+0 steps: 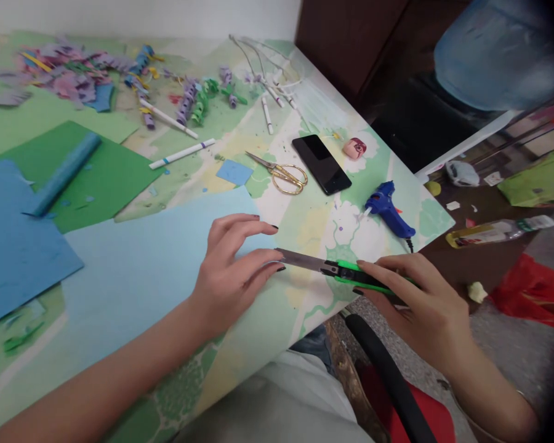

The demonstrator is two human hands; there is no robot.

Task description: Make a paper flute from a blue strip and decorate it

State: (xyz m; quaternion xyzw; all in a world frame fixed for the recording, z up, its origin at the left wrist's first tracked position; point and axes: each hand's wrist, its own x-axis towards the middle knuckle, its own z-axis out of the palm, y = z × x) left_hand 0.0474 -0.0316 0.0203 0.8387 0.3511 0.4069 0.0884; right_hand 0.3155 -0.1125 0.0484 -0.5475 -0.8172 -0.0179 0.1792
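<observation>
I have one utility knife (351, 274), one pair of gold-handled scissors (281, 175), one black phone (322, 165) and one blue glue gun (390, 209) on my side of the table. Three large sheets show: a light blue sheet (148, 252) under my left forearm, a darker blue sheet (23, 240) partly over it, and a green sheet (124, 161) behind, with one blue paper roll (67, 175) lying across both of the latter. One small blue piece (234, 173) lies by the scissors; the scraps (69, 74) at the back are too jumbled to count. My two hands are apart, the knife spanning between them near the table's right edge. My right hand (420, 301) is closed round its handle, palm down, blade pointing left. My left hand (231, 271) arches, fingers bent, fingertips at the blade's end; I cannot tell whether they pinch it.
</observation>
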